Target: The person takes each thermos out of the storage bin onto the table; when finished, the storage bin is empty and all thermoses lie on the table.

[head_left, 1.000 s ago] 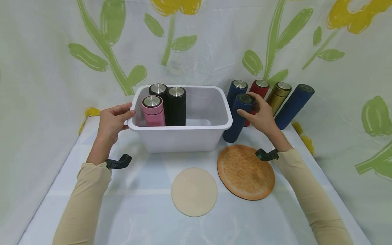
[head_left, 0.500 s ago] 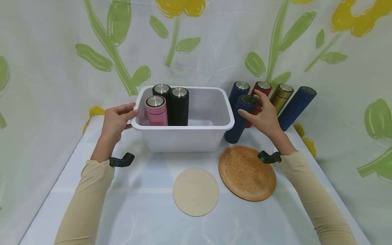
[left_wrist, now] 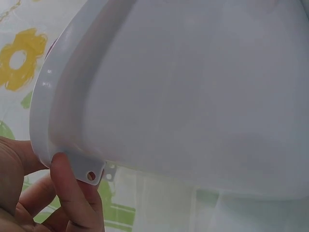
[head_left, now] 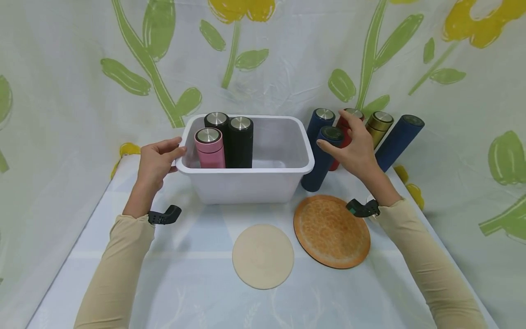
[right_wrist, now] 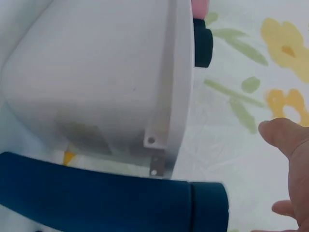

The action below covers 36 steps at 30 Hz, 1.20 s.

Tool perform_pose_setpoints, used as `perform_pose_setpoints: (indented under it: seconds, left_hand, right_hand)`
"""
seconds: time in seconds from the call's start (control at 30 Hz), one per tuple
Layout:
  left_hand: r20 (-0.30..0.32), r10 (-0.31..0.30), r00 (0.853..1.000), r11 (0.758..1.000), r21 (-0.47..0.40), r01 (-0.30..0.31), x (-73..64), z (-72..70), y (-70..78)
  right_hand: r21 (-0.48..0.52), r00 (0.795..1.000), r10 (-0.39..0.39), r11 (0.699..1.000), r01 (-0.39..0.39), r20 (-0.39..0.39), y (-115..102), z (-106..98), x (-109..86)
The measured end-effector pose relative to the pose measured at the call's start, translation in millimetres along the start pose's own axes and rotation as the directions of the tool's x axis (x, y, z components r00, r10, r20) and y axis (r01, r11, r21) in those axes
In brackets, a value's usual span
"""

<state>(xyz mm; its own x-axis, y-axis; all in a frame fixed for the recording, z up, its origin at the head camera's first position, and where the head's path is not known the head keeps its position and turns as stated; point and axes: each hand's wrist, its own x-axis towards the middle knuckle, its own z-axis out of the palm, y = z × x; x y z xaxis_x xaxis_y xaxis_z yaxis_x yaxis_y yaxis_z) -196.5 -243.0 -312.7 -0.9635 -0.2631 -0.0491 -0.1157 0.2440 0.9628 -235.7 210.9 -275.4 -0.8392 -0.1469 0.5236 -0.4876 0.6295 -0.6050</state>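
Note:
A white plastic tub [head_left: 242, 185] stands at the back of the table. My left hand [head_left: 155, 162] grips its left rim, with fingers and thumb around the edge in the left wrist view. Inside the tub stand a pink thermos [head_left: 211, 153] and two black thermoses [head_left: 240, 144] with steel-topped lids. By the tub's right end stands a dark blue thermos [head_left: 318, 167]. My right hand [head_left: 357, 148] is spread just beside its lid, thumb and fingers apart; the right wrist view shows a gap between thumb and thermos. A red thermos [head_left: 343, 137] is partly hidden behind this hand.
Another blue thermos [head_left: 323, 119] stands behind the front one. Farther right are a gold thermos [head_left: 378, 125] and a third blue thermos [head_left: 399, 141]. In front lie a round brown bread-patterned mat [head_left: 333, 233] and a smaller beige disc [head_left: 263, 257].
My right hand has let go of the front blue thermos, its fingers spreading and moving slightly right and up. The left hand keeps its grip on the tub's rim.

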Motion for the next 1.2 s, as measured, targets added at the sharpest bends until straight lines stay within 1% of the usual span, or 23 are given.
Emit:
perform_pose_setpoints:
  seconds: [0.13, 0.37, 0.6, 0.77, 0.97, 1.2]
  left_hand:
    - [-0.004, -0.01, 1.0, 1.0, -0.008, 0.01, 0.5, -0.2, -0.9]
    - [0.004, -0.014, 1.0, 1.0, -0.021, 0.014, 1.7, 0.0, -0.9]
    - [0.012, -0.002, 1.0, 1.0, -0.018, 0.002, 1.9, 0.6, -0.6]
    - [0.011, -0.012, 1.0, 1.0, -0.027, 0.013, 3.1, -0.2, -1.8]
    - [0.009, -0.015, 1.0, 0.999, -0.03, 0.016, 3.9, -1.8, -2.5]
    - [0.01, -0.003, 1.0, 1.0, -0.028, 0.003, 0.7, -0.6, -0.9]
  right_hand:
    - [0.007, 0.999, -0.038, 0.999, 0.038, 0.012, -10, 3, 3.8]
    - [-0.009, 0.995, -0.089, 0.996, 0.089, 0.052, -26, 11, 11.3]
    - [0.036, 0.988, -0.119, 0.993, 0.116, 0.097, -38, 26, 17.7]
    - [0.034, 0.981, -0.153, 0.988, 0.15, 0.122, -48, 38, 21.6]
    - [0.044, 0.976, -0.153, 0.988, 0.148, 0.158, -57, 53, 27.7]
    - [0.071, 0.97, -0.128, 0.991, 0.116, 0.205, -64, 69, 33.9]
